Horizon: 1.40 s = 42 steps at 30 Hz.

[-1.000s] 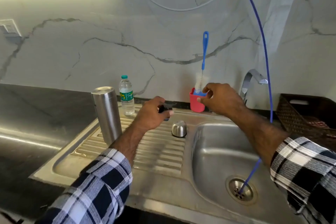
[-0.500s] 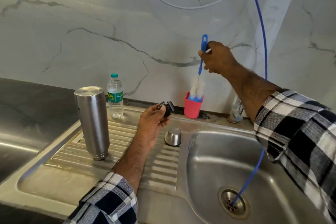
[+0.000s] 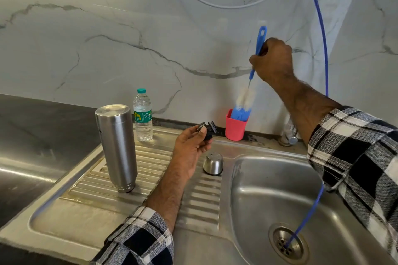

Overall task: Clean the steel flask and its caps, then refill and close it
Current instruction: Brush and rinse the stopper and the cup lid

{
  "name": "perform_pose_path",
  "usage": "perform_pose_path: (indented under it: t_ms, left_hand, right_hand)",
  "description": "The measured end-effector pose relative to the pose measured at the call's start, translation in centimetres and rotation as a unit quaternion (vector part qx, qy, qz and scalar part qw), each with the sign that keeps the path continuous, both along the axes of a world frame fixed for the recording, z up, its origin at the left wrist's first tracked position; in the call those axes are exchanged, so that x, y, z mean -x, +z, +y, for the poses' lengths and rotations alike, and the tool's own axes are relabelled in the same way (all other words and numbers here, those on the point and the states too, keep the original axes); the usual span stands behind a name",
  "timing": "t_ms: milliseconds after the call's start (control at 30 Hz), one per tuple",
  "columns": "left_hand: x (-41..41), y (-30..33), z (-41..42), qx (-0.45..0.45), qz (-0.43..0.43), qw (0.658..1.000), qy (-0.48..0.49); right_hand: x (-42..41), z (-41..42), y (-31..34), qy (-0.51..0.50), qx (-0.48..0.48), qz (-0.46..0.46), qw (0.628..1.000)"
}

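Observation:
The steel flask [image 3: 118,146] stands upside down on the ribbed drainboard [image 3: 150,168]. Its steel outer cap [image 3: 213,163] rests mouth down beside the sink basin. My left hand [image 3: 191,148] is raised over the drainboard, its fingers closed on the small black inner cap [image 3: 207,128]. My right hand [image 3: 272,62] grips the blue handle of the bottle brush [image 3: 257,49] near the wall. The brush's white and blue bristles [image 3: 242,105] are partly inside the pink cup [image 3: 235,128].
A small plastic water bottle [image 3: 142,114] stands behind the flask against the marble wall. A blue hose [image 3: 321,28] hangs down into the sink drain [image 3: 287,243]. The tap base [image 3: 288,135] is partly hidden by my right forearm. Dark countertop [image 3: 32,135] lies to the left.
My right hand went from the pink cup's rim up to the brush handle and is lifting the brush. My left hand raised the black cap slightly. The view shifted down and closer.

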State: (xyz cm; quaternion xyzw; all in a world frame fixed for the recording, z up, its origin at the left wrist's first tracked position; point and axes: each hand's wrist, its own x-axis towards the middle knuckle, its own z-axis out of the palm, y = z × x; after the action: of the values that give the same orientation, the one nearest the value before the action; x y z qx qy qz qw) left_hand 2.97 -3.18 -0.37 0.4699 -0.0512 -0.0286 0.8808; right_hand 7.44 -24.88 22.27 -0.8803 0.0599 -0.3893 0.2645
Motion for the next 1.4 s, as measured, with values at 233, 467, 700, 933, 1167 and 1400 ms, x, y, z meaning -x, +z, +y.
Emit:
perform_pose_path:
  t_ms: [233,467,700,933,1167,1400]
  left_hand:
    - [0.0,0.0,0.0,0.006,0.009,1.0,-0.003]
    - [0.1,0.2,0.2,0.011,0.014,1.0,-0.002]
    - [0.3,0.2,0.0,0.014,0.015,1.0,-0.007]
    - [0.5,0.4,-0.1,0.017,0.005,1.0,-0.019]
    - [0.2,0.3,0.3,0.023,0.009,1.0,-0.016]
    - [0.8,0.2,0.1,0.032,0.008,0.999,-0.02]
  right_hand:
    - [0.4,-0.3,0.7,0.037,0.022,0.069,0.997]
    - [2.5,1.0,5.0,0.031,0.123,0.178,0.976]
    - [4.5,3.5,5.6,-0.102,0.507,0.242,0.821]
    - [5.2,4.5,3.0,-0.125,0.656,0.215,0.712]
    - [7.0,3.9,7.6,-0.154,0.627,0.181,0.742]
    - [9.1,3.2,8.9,-0.164,0.627,0.162,0.744]
